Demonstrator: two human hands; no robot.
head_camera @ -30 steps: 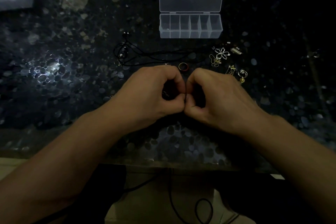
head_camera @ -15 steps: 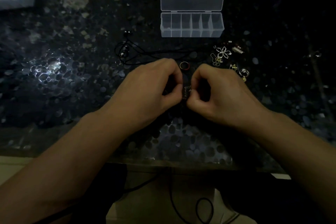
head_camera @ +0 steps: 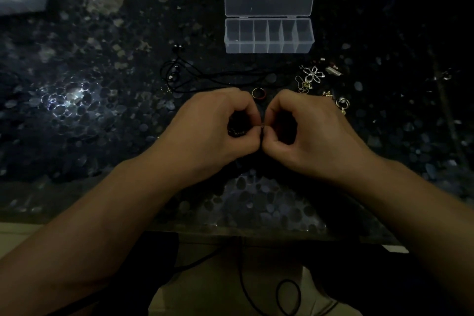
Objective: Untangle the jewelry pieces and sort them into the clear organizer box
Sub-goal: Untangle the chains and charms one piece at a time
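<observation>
Fingertips of left hand point(head_camera: 218, 126) and right hand point(head_camera: 307, 131) meet, each pinching a small dark beaded piece point(head_camera: 237, 132), near side of the open clear organizer box point(head_camera: 269, 36). Its six compartments appear empty. Between box and hands lie black cord necklace point(head_camera: 205, 77), ring point(head_camera: 258, 93) and flower pendant point(head_camera: 313, 74); sorting seems not begun

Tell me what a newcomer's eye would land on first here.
First, the left hand and right hand meeting at centre, together pinching a small dark jewelry piece. Beyond them the clear organizer box stands open, its compartments seemingly empty. A silver flower pendant glints among loose pieces to its lower right.
</observation>
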